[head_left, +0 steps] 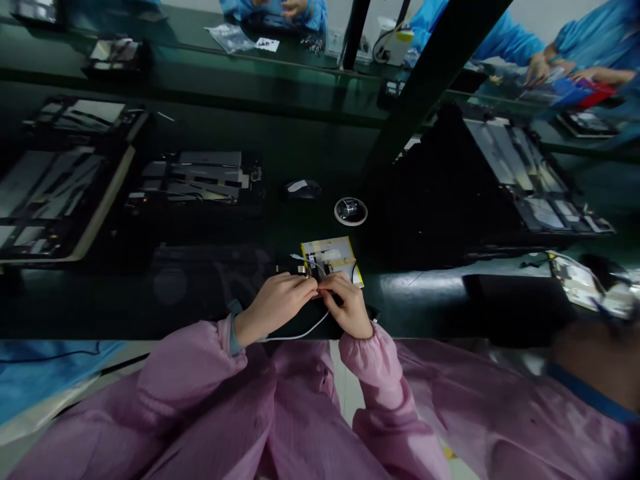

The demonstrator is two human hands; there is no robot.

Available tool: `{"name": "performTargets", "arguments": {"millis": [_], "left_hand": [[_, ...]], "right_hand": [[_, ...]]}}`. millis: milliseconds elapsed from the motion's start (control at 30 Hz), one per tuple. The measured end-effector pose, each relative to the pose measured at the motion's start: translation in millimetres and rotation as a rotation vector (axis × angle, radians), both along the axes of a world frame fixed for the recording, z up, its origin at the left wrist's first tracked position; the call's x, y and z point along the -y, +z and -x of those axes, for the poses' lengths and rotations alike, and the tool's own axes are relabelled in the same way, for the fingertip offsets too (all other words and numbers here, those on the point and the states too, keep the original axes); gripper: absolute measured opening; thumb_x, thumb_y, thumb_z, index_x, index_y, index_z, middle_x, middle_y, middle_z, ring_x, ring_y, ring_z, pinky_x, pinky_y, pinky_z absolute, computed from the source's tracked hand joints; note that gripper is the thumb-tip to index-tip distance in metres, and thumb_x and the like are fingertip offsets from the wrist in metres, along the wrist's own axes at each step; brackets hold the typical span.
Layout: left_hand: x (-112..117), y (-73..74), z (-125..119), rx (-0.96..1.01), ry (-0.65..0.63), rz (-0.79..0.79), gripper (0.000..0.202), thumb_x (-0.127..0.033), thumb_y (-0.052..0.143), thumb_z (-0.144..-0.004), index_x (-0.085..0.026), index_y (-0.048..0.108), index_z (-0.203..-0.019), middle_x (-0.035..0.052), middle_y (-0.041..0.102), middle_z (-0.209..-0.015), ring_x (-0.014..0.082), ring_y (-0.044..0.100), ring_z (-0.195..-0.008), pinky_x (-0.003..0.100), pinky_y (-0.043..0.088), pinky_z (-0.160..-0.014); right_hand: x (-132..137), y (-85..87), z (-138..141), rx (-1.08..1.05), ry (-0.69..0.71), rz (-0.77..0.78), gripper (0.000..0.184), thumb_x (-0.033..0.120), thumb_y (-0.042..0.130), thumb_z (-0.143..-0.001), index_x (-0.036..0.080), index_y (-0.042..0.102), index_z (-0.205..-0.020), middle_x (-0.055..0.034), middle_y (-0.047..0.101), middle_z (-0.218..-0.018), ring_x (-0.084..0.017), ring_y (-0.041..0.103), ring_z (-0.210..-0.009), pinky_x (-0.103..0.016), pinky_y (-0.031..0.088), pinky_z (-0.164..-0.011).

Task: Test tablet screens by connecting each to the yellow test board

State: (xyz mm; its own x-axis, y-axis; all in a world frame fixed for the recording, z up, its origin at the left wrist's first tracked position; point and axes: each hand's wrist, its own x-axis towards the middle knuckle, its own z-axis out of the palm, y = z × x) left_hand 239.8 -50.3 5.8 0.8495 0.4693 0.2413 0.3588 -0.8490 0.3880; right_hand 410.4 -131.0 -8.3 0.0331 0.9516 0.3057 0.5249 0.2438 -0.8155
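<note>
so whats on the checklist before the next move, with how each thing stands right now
1. Both hands at the work: ok. The left hand and right hand meet at the near side of the yellow-edged panel.
2. Small part held squarely: cannot tell. The fingers hide whatever lies between them.
3. White cable well away from the hands: not ok. It runs right by them to the table edge.
4. Wristband on the left wrist: ok.
5. Round dish apart from the hands: ok. It sits beyond the panel.
6. Panel undamaged: cannot tell. Too small, and partly covered.
</note>
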Motion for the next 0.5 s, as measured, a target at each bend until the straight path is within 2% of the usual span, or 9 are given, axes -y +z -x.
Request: {"name": "performTargets", "arguments": {"millis": [267, 500], "left_hand": [[-0.3, -4.5, -2.7, -0.046, -0.009, 0.001, 0.021, -0.026, 0.04, -0.099, -0.019, 0.056, -0.088, 0.0003, 0.067, -0.081, 0.0137, 0.062, -0.072, 0.029, 0.044, -0.07], [0.0, -1.1, -3.6, -0.024, -0.01, -0.012, 0.02, -0.024, 0.041, -0.098, -0.019, 0.056, -0.086, -0.0007, 0.067, -0.078, 0.0143, 0.06, -0.068, 0.029, 0.043, -0.066]], "right_hand": [[5.3, -8.0, -4.1, 0.09, -0.039, -0.027, 0.02, 0.018, 0.05, -0.091, 0.024, 0.068, -0.095, -0.005, 0.066, -0.087, -0.02, 0.058, -0.094, -0.037, 0.051, -0.082], [8.1, -6.1, -2.1, 0.159, -0.042, -0.055, 0.018, 0.016, 0.05, -0.091, 0.023, 0.067, -0.094, -0.0052, 0.065, -0.085, -0.02, 0.056, -0.092, -0.037, 0.05, -0.08]]}}
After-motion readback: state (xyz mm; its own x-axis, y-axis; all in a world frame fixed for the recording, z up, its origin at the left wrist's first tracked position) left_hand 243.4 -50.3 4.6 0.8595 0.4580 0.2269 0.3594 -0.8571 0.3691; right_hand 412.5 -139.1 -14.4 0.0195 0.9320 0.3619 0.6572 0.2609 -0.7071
